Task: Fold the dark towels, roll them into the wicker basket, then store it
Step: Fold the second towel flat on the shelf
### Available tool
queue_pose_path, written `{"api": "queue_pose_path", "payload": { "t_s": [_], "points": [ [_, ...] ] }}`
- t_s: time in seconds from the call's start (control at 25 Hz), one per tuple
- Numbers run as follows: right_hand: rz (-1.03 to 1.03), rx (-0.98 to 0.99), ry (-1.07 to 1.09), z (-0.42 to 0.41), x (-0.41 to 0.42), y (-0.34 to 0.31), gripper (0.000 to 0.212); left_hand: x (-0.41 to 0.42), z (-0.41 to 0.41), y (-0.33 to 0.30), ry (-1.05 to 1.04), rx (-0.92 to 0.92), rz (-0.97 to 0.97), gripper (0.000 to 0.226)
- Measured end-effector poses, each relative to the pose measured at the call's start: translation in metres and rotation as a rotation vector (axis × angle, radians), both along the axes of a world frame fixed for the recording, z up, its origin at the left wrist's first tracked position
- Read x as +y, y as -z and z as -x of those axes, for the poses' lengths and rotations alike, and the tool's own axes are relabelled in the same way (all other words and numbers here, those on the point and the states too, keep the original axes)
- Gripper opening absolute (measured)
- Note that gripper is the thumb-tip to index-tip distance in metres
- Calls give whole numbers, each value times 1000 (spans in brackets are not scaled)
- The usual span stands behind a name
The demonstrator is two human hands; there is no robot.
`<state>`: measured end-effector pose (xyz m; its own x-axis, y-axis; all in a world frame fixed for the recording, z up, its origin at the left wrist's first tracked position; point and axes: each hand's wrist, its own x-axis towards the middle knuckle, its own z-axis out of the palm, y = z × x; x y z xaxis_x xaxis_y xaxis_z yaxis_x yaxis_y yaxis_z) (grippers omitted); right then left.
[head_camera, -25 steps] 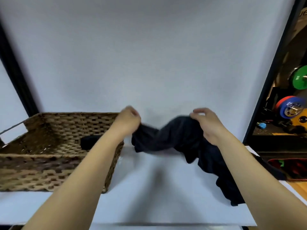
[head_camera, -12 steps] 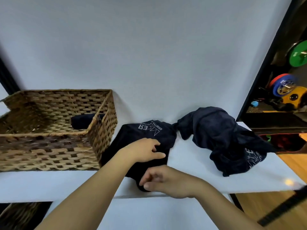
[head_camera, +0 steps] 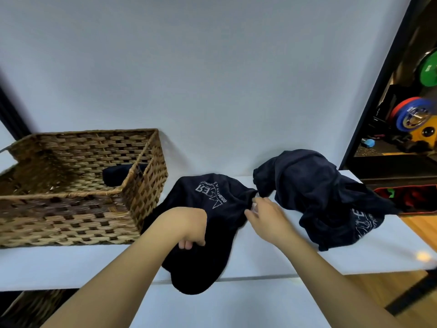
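Two hands spread a dark towel for folding

One rolled dark towel [head_camera: 120,174] lies inside the stiff, open-weave wicker basket [head_camera: 78,197] at left. Beside it, the left hand [head_camera: 189,224] grips the near edge of a soft, limp printed towel [head_camera: 212,209] on the white shelf [head_camera: 272,261]. The right hand [head_camera: 264,213], fingers relaxed, reaches its far corner. Best to pull corners taut and flatten before folding. A crumpled towel heap [head_camera: 319,192] waits at right.

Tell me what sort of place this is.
Probably a gym or fitness studio's towel station. Coloured weight plates sit in the room to the right, logo-printed dark towels lie on a white shelf, and a wicker basket holds a rolled one.
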<state>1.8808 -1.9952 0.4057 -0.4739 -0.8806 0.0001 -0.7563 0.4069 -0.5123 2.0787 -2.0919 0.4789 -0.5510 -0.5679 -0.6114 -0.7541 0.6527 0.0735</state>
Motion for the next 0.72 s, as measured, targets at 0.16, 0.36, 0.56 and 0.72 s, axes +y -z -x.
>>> {"api": "queue_pose_path", "payload": {
  "t_s": [0.16,0.36,0.56,0.72],
  "points": [
    [217,-396,238,5,-23,-8,52,4,34,8,58,435,336,24],
    [257,-386,282,6,-32,-11,40,6,73,44,-97,534,338,50],
    [378,-462,253,12,-15,-2,30,-5,80,49,-202,589,351,37],
    [398,-459,253,11,-12,1,32,-6,76,51,-152,557,306,42]
  ]
}}
